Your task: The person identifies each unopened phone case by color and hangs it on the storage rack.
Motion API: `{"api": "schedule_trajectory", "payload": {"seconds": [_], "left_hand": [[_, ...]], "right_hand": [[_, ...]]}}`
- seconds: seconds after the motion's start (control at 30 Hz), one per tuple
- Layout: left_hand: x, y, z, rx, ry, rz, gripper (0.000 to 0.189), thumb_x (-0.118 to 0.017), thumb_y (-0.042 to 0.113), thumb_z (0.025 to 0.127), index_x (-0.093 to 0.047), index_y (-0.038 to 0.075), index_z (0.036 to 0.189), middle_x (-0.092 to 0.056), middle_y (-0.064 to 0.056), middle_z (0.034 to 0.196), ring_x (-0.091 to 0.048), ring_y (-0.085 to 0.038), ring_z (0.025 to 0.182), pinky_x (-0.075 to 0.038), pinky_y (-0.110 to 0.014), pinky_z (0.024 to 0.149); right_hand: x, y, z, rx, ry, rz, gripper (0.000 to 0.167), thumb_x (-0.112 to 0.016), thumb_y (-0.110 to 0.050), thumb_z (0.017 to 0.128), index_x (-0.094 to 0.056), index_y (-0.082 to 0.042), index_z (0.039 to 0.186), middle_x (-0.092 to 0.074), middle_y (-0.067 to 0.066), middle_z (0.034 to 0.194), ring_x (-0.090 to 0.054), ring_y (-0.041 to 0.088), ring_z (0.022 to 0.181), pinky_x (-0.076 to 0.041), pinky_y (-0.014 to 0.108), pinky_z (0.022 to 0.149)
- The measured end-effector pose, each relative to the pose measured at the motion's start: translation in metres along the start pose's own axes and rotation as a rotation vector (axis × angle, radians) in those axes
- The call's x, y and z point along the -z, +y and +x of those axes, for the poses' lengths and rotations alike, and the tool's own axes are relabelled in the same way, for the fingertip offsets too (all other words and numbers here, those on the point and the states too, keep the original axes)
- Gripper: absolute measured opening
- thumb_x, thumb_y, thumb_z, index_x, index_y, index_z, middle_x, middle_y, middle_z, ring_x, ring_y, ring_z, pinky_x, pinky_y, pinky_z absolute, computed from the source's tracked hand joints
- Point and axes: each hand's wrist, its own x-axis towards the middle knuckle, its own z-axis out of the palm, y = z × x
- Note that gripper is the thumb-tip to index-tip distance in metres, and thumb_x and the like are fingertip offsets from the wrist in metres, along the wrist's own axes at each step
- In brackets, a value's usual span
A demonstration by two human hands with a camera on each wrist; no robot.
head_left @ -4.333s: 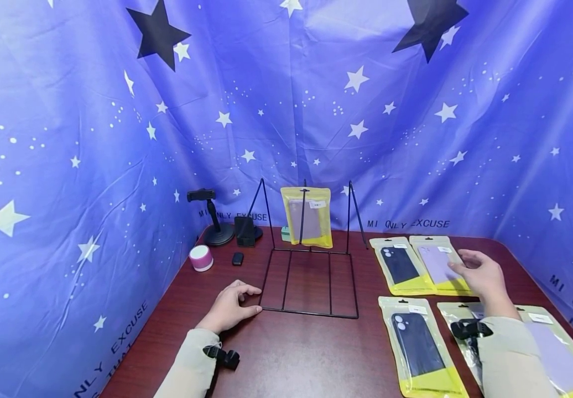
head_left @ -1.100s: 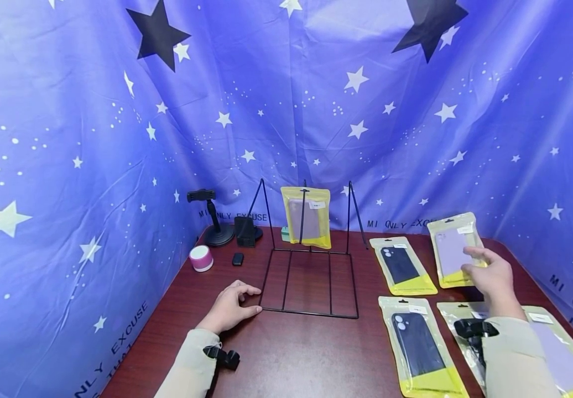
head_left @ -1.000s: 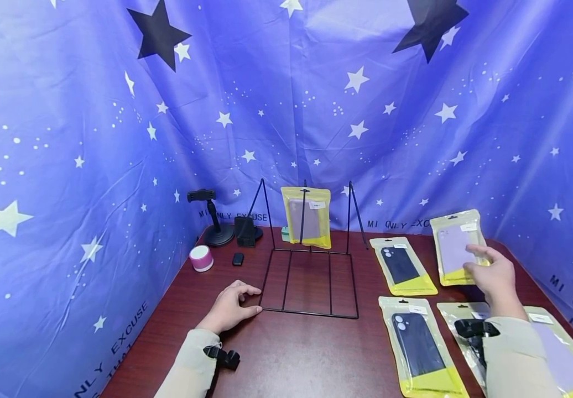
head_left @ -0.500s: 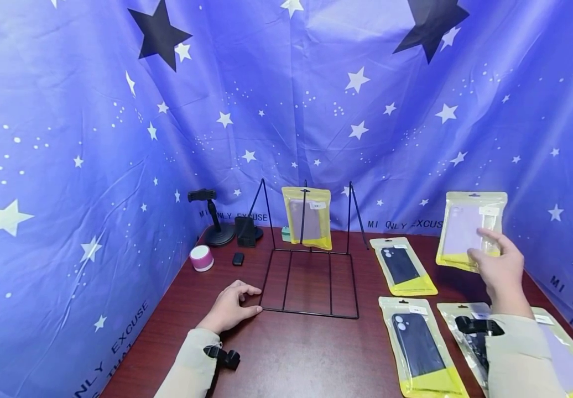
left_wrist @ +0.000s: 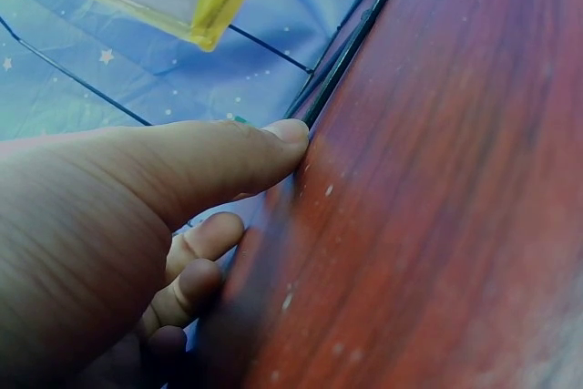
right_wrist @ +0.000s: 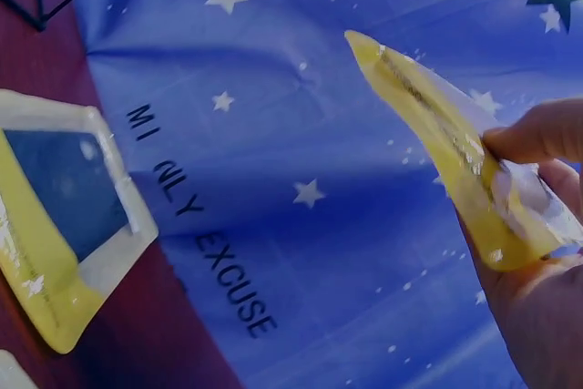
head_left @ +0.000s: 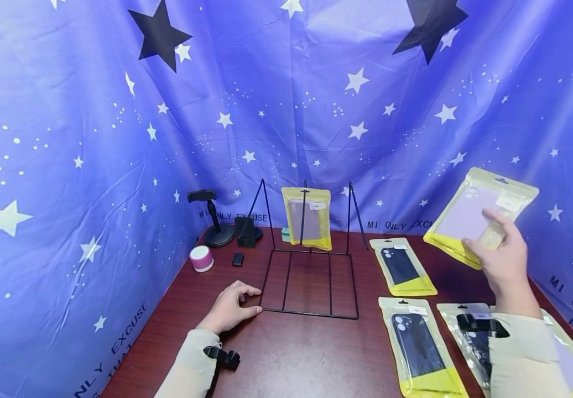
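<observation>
Above the far right of the table [head_left: 286, 359], the fingers [head_left: 496, 218] of the right hand [head_left: 508, 260] are curled on the side edge of the held pouch [head_left: 458, 218], a flat packet of glossy film with a yellow bottom. Thumb and forefinger show spread on its front; the right wrist view has the film bowing along the grip. Inside is a lilac phone case, a smooth rounded rectangle. The pouch is in the air, tilted with its punched top leaning right, well apart from the rack [head_left: 331, 284].

At the rack's left front corner, the left hand [head_left: 228, 308] lies low, thumb and forefinger parted, their tips touching the thin black wire; the other fingers bend loosely inward. The rack has a rectangular barred base and peaked wire legs behind. On its middle prong the hung pouch [head_left: 316, 224] hangs by its top hole, a lilac case inside.

Flat on the table, the rear pouch [head_left: 401, 265] and the front pouch [head_left: 418, 345] each hold a dark case. The side pouch [head_left: 470, 337] is partly hidden by the right sleeve [head_left: 525, 354]; beyond it, the far pouch [head_left: 572, 362] shows lilac. Left of the rack are a pink tub [head_left: 201, 258] with a white lid and a black stand [head_left: 212, 218]. Blue star-printed cloth [head_left: 266, 83] hangs in folds behind the dark red wood.
</observation>
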Motion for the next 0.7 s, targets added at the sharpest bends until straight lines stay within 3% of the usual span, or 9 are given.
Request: {"api": "schedule_trajectory", "payload": {"seconds": [0.2,0.33,0.5,0.7], "left_hand": [[0.000,0.000,0.000,0.004,-0.004,0.003,0.037,-0.093,0.031,0.080,-0.078,0.028,0.114,-0.060,0.012,0.098,-0.053,-0.010,0.088,-0.047,-0.031,0.080],[0.000,0.001,0.000,0.004,-0.006,0.002,0.037,-0.093,0.030,0.080,-0.078,0.027,0.114,-0.061,0.011,0.098,-0.054,-0.011,0.088,-0.048,-0.031,0.081],[0.001,0.002,0.000,0.003,-0.005,-0.002,0.037,-0.093,0.029,0.080,-0.078,0.027,0.114,-0.061,0.010,0.098,-0.054,-0.011,0.088,-0.048,-0.031,0.080],[0.001,0.002,-0.001,0.001,-0.004,-0.007,0.037,-0.093,0.029,0.080,-0.078,0.026,0.114,-0.061,0.010,0.099,-0.054,-0.012,0.089,-0.048,-0.032,0.081]], "right_hand": [[-0.002,-0.016,-0.006,0.075,-0.051,-0.119,0.082,-0.080,0.010,0.081,-0.057,-0.023,0.152,-0.052,-0.010,0.131,-0.052,0.003,0.096,-0.048,0.008,0.069],[-0.007,-0.028,-0.010,0.113,-0.029,-0.136,0.087,-0.081,0.014,0.077,-0.054,-0.020,0.153,-0.052,-0.012,0.127,-0.055,0.005,0.095,-0.048,0.008,0.071],[-0.012,-0.044,-0.015,0.152,0.058,-0.117,0.075,-0.083,0.008,0.078,-0.063,-0.017,0.146,-0.058,-0.007,0.138,-0.054,0.010,0.117,-0.038,0.013,0.098],[-0.015,-0.065,-0.023,0.291,0.128,-0.058,0.063,-0.081,0.010,0.075,-0.069,-0.005,0.135,-0.064,-0.010,0.132,-0.053,0.012,0.127,-0.032,0.023,0.111]]}}
